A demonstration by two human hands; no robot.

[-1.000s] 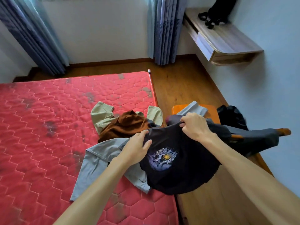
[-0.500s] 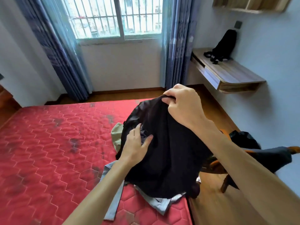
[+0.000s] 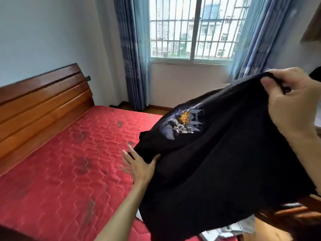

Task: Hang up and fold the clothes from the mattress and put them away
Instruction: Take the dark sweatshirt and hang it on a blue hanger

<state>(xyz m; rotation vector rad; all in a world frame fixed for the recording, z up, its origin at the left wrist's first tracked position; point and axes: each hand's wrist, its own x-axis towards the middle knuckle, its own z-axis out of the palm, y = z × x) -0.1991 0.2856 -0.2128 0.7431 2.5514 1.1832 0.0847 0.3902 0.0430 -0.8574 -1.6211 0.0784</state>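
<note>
A black T-shirt (image 3: 217, 162) with a sun-and-figure print hangs spread in the air over the right side of the red quilted mattress (image 3: 69, 162). My right hand (image 3: 293, 105) pinches its upper edge at the far right, raised high. My left hand (image 3: 139, 164) grips its lower left edge with the thumb over the cloth and the fingers spread behind it. The shirt hides the other clothes; only a strip of pale grey fabric (image 3: 243, 226) shows under its hem at the bottom.
A wooden headboard (image 3: 40, 101) lines the mattress on the left. Blue curtains (image 3: 132, 53) frame a barred window (image 3: 192, 28) at the back. Dark and orange shapes, blurred, sit at the bottom right (image 3: 295, 211).
The black shirt has come up off the pile and is now spread wide between both hands. My view has swung up and left, toward the headboard and window.
</note>
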